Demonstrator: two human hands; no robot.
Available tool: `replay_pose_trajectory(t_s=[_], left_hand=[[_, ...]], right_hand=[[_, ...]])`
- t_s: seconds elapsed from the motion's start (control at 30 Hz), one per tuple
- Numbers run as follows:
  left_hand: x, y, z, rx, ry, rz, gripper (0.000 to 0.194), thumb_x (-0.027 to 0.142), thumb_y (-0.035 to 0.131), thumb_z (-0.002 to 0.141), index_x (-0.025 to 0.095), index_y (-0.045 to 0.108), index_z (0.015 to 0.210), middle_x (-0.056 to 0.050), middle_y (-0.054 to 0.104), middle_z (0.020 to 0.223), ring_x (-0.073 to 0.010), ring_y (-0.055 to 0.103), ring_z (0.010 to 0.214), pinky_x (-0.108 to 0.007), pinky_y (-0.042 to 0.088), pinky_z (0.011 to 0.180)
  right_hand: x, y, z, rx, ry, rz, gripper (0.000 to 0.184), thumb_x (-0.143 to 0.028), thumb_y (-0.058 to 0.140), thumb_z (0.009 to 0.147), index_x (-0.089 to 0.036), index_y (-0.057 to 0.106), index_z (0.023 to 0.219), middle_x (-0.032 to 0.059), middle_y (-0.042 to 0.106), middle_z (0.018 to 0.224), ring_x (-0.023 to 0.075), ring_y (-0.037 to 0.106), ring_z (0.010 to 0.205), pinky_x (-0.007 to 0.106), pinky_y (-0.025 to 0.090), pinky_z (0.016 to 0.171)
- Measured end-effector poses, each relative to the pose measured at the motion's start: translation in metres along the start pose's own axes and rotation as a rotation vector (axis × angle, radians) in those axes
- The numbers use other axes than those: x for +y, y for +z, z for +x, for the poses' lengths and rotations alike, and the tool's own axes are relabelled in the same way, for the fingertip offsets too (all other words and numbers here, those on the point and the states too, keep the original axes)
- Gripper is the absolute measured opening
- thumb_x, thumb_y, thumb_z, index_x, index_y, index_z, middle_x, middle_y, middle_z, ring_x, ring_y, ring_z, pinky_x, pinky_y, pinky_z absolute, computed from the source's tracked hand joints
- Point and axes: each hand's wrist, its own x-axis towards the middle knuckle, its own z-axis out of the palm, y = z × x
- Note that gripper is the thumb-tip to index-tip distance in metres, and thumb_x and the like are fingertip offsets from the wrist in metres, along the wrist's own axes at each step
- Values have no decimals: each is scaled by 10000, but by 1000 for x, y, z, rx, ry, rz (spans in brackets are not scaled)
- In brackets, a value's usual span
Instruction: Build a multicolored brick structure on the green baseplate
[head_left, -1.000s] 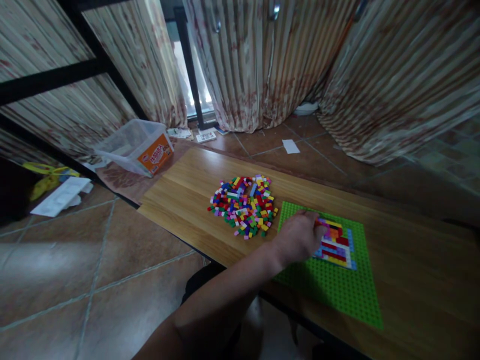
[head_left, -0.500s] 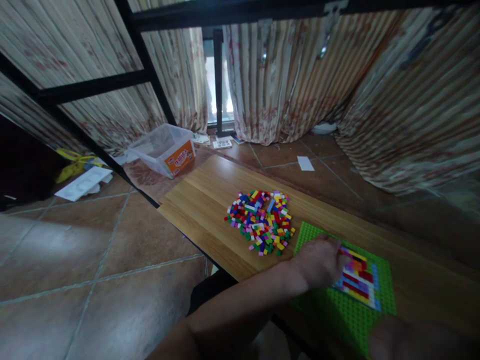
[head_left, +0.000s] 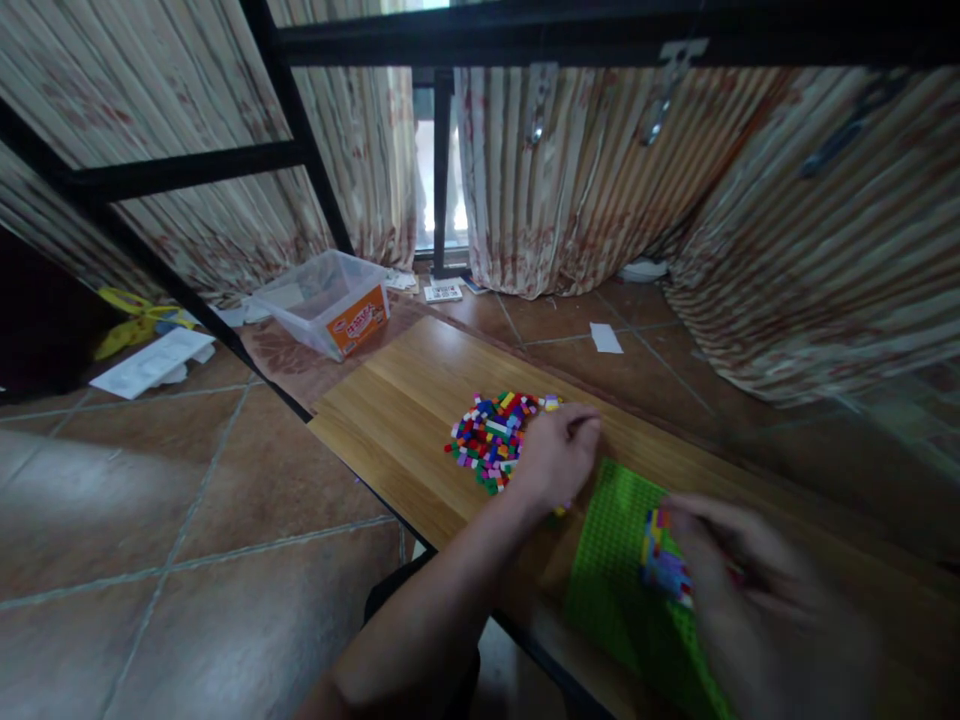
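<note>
My left hand (head_left: 559, 455) is over the right side of a pile of small coloured toy bricks (head_left: 487, 435), hiding part of it. Its fingers are curled in with the thumb close to them; whatever lies between them is hidden. My right hand (head_left: 757, 600), smeared by motion, reaches over the green baseplate (head_left: 615, 540). Its thumb and forefinger are at the multicoloured brick build (head_left: 664, 560) on the plate and cover the build's right part. Whether they grip a brick there cannot be made out.
The wooden table (head_left: 405, 400) carries the pile and plate. On the floor beyond its far left end stands a clear plastic bin (head_left: 322, 300) with an orange label. A white paper (head_left: 605, 338), a white tray (head_left: 154, 362) and dark metal bars (head_left: 187, 170) before curtains are also around.
My left hand has left the brick build and moved left to the pile. My right hand has come in from the lower right onto the build. The view has shifted.
</note>
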Motion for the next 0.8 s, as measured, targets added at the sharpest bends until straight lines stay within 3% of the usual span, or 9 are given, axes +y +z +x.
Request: replay_pose_trajectory(t_s=[0.07,0.17,0.33,0.47,0.57,0.8], left_hand=[[-3,-17,10,156,-73,-105,235,252,528,862,138,686,994,-47,705,864,-142,617,758,-255,506,726],[-3,-41,19,305,-152,-345,220,243,559,819,135,667,977,-6,651,750,-78,512,562,-196,423,546],[4,-72,20,518,-162,-689,160,204,600,719,124,642,851,13,619,729,-28,412,470,-171,311,460],[3,-88,19,540,-162,-769,179,211,641,664,127,650,821,11,625,716,-30,429,476,-174,319,471],[2,-98,19,556,-175,-789,198,207,659,641,126,658,822,6,632,722,-31,438,484,-172,323,478],[2,-109,17,545,-206,-824,191,198,663,646,125,661,822,3,632,722,-32,439,487,-177,321,483]], right_hand=[[-8,22,-1,-68,-123,-66,215,-421,544,852,-280,707,863,35,736,888,228,678,766,359,508,710],[-7,45,7,-161,-185,-106,229,-395,508,883,-262,691,922,34,724,914,215,674,833,341,498,770],[-18,89,68,-317,-259,-154,273,-339,482,904,-206,664,1059,75,682,1047,220,641,926,350,486,843],[-27,140,114,-476,-385,-350,367,-317,530,887,-122,637,1179,140,624,1177,268,544,1138,375,399,1006],[-27,164,126,-561,-380,-501,407,-404,553,880,-150,645,1183,137,603,1218,296,493,1182,400,375,1013],[-27,173,121,-555,-298,-647,406,-482,617,806,-197,685,1088,115,625,1171,321,493,1128,428,377,934]])
